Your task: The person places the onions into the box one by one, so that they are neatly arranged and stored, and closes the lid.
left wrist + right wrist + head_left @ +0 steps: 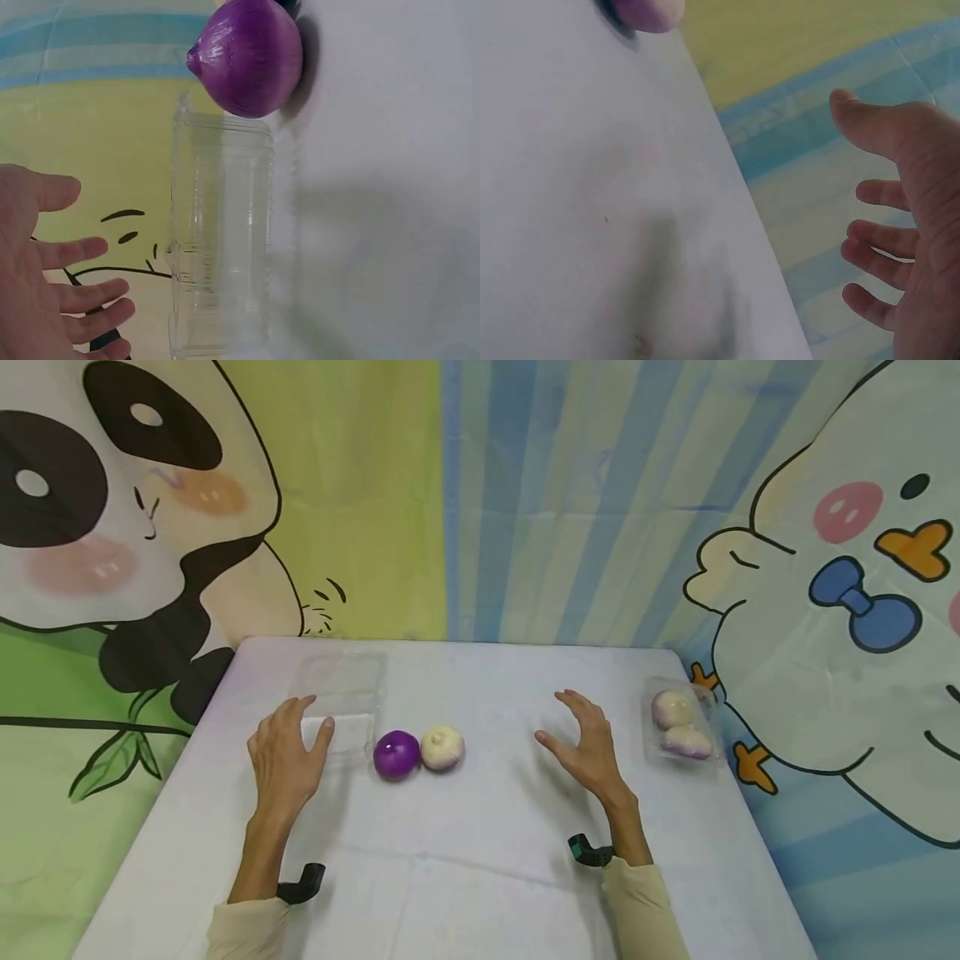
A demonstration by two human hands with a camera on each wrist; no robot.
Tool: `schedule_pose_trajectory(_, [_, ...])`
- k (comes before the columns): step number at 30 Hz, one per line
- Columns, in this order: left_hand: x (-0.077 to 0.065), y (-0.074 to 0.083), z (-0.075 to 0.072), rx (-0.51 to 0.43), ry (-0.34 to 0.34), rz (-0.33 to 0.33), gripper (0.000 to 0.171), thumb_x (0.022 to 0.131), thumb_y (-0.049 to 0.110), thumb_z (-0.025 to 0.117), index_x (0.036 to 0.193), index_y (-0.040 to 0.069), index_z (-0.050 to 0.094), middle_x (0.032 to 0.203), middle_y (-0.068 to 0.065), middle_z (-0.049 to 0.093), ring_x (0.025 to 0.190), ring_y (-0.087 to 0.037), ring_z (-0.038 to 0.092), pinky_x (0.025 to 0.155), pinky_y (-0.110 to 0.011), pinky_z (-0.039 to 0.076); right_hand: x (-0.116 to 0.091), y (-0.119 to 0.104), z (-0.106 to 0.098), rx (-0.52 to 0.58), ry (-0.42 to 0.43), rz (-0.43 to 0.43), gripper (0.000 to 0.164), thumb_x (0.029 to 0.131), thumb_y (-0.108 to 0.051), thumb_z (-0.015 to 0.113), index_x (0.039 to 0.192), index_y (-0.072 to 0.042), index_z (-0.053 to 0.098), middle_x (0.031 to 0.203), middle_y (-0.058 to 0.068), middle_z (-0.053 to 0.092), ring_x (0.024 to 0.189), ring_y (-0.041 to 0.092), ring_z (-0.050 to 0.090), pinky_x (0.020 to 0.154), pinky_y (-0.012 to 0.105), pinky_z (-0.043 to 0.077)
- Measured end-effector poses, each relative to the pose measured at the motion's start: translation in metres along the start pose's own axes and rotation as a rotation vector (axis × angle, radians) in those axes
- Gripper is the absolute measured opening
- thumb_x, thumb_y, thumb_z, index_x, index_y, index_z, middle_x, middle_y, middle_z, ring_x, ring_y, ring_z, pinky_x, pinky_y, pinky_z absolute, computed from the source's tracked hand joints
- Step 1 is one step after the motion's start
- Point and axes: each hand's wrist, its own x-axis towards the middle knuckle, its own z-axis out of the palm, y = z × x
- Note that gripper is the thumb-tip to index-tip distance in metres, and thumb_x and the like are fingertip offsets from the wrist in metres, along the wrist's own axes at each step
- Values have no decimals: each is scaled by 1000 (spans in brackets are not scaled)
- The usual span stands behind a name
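Observation:
My left hand [288,756] hovers over the table's left part with thumb and fingers spread, holding nothing. It overlaps the near left part of a clear plastic box [352,689] in the head view; the left wrist view shows the box [232,232] side-on. Just right of the box sit a purple onion [397,755] and, beside it, a whitish bulb with a purple-tinged base [442,748]. My right hand [588,747] is raised right of the middle, fingers apart and nothing in them. Part of a purple and white bulb [651,11] shows at the top of the right wrist view.
At the table's right edge stands another clear plastic box [651,735] holding two whitish-purple bulbs [678,727]. A white cloth covers the table [450,893]. Printed curtains hang right behind it and at both sides. Each wrist wears a small black camera [302,885].

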Motion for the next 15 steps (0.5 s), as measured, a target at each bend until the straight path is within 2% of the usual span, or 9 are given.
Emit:
schedule_pose_trajectory(7, [3, -14, -3, -39, 62, -83, 54, 110, 21, 62, 157, -3, 51, 158, -33, 54, 142, -59, 48, 114, -75, 31, 6, -21, 25, 61, -119, -36, 79, 90, -35, 92, 158, -15, 56, 162, 12, 58, 151, 38, 51, 124, 69, 38])
schedule_pose_trajectory(12, [6, -31, -5, -81, 62, -168, 55, 111, 19, 58, 158, -6, 47, 155, -38, 54, 138, -61, 52, 110, -77, 35, 11, -38, 47, 85, -212, -71, 83, 91, -39, 90, 162, -23, 51, 162, 8, 58, 144, 34, 59, 119, 68, 42])
schedule_pose_trajectory(15, [10, -39, -5, -120, 43, -211, 54, 111, 20, 56, 157, -8, 48, 153, -39, 55, 137, -59, 56, 112, -75, 37, 12, -45, 59, 109, -249, -85, 85, 91, -41, 90, 164, -26, 49, 162, 7, 58, 143, 33, 60, 119, 68, 43])
